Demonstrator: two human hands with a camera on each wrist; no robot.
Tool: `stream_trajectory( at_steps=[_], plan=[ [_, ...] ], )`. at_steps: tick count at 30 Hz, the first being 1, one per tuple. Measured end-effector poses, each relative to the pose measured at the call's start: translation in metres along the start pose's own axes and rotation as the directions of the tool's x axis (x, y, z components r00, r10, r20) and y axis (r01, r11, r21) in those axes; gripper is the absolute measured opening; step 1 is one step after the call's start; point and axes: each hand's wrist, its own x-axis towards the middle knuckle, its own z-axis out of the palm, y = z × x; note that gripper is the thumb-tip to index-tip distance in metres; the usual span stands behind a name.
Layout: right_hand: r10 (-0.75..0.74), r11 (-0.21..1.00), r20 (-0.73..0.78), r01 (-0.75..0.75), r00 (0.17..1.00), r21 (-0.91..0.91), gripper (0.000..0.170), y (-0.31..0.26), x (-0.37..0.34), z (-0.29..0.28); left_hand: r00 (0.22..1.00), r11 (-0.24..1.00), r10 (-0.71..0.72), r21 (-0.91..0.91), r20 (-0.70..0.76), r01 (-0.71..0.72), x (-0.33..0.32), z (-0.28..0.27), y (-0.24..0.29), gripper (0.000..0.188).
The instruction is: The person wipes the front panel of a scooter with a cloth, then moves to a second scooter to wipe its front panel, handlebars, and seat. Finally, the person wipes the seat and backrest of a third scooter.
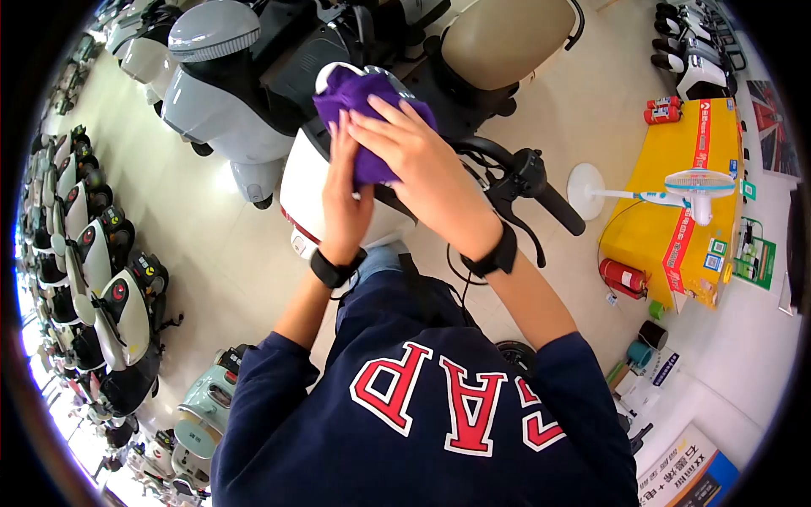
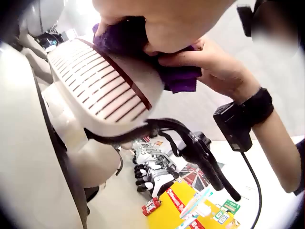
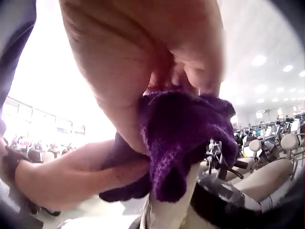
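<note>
In the head view a purple cloth (image 1: 363,106) is bunched over the handlebar housing of a white electric scooter (image 1: 306,182). My left hand (image 1: 347,190) holds the cloth from its left side, with the fingers lying along it. From the right, my right hand (image 1: 420,160) grips the same cloth, its fingers laid across the top. The left wrist view shows the ribbed white housing (image 2: 97,88) beneath the cloth (image 2: 178,78). Bunched folds of the cloth (image 3: 174,138) hang below the right palm in the right wrist view. Part of the housing is hidden under cloth and hands.
The black handlebar grip (image 1: 559,207) and brake lever (image 1: 525,230) stick out right of the hands. A grey scooter (image 1: 220,114) stands left, and a tan seat (image 1: 507,42) lies ahead. Farther right are a yellow table (image 1: 655,228), a fan (image 1: 699,184) and a fire extinguisher (image 1: 623,277).
</note>
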Motion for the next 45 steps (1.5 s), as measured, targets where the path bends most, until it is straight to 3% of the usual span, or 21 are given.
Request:
stream_trajectory(
  at_steps=[3, 5, 6, 9, 10, 13, 15, 19, 21, 23, 28, 31, 33, 36, 45],
  plan=[
    [0.003, 0.997, -0.118, 0.007, 0.993, 0.079, 0.048, 0.018, 0.033, 0.013, 0.998, 0.999, 0.009, -0.03, -0.058, -0.011, 0.039, -0.003, -0.018, 0.077],
    [0.102, 0.984, -0.123, -0.082, 0.987, 0.155, 0.067, 0.026, 0.042, 0.024, 0.997, 0.999, -0.03, -0.039, -0.075, 0.027, 0.053, -0.004, -0.02, 0.068],
    [0.105, 0.986, -0.113, -0.089, 0.988, 0.143, 0.067, 0.021, 0.039, 0.018, 0.992, 0.998, 0.057, -0.009, -0.109, -0.059, 0.054, -0.001, -0.018, 0.066],
    [0.041, 0.999, -0.15, -0.038, 0.988, 0.026, 0.07, 0.011, 0.014, 0.019, 0.999, 0.998, -0.025, 0.049, -0.036, 0.026, 0.032, -0.005, -0.007, 0.073],
    [0.04, 0.999, -0.172, -0.038, 0.984, 0.013, 0.076, 0.007, 0.003, 0.016, 0.999, 1.0, 0.01, 0.026, -0.036, -0.009, 0.025, -0.002, 0.003, 0.076],
    [0.147, 0.973, -0.074, -0.13, 0.986, 0.191, 0.079, -0.005, -0.038, -0.011, 0.991, 0.983, 0.133, 0.126, -0.003, -0.132, 0.001, 0.01, 0.023, 0.075],
    [0.215, 0.954, 0.024, -0.215, 0.976, 0.207, 0.081, -0.008, -0.066, -0.023, 0.993, 0.988, 0.116, 0.103, 0.036, -0.119, -0.019, 0.021, 0.034, 0.075],
    [0.223, 0.972, 0.214, -0.235, 0.951, 0.029, 0.079, -0.005, -0.106, -0.059, 0.985, 0.984, 0.113, 0.122, 0.133, -0.129, -0.045, 0.049, 0.065, 0.072],
    [0.15, 0.989, 0.245, -0.142, 0.958, -0.051, 0.074, 0.007, -0.121, -0.086, 0.972, 0.992, 0.068, 0.09, 0.227, -0.09, -0.046, 0.062, 0.089, 0.068],
    [0.109, 0.993, 0.25, -0.091, 0.962, -0.081, 0.07, 0.012, -0.128, -0.124, 0.967, 0.981, 0.15, 0.09, 0.205, -0.171, -0.039, 0.081, 0.11, 0.066],
    [-0.131, 0.986, 0.105, 0.141, 0.986, -0.085, 0.068, 0.035, -0.149, -0.2, 0.927, 0.909, 0.37, 0.231, -0.061, -0.348, -0.022, 0.138, 0.164, 0.05],
    [-0.262, 0.965, 0.042, 0.263, 0.964, -0.009, 0.072, 0.074, -0.154, -0.198, 0.952, 0.901, 0.292, 0.359, -0.089, -0.243, -0.021, 0.158, 0.179, 0.057],
    [-0.171, 0.984, 0.139, 0.161, 0.975, 0.082, 0.079, 0.105, -0.161, -0.174, 0.991, 0.94, 0.136, 0.316, -0.001, -0.128, -0.028, 0.172, 0.165, 0.071],
    [-0.151, 0.94, 0.191, 0.081, 0.97, 0.332, 0.088, 0.131, -0.175, -0.154, 0.996, 0.949, 0.074, 0.303, 0.041, -0.083, -0.04, 0.176, 0.159, 0.076],
    [-0.23, 0.951, 0.202, 0.177, 0.952, 0.253, 0.092, 0.127, -0.178, -0.15, 0.994, 0.959, 0.107, 0.26, 0.025, -0.11, -0.047, 0.172, 0.158, 0.074]
  ],
)
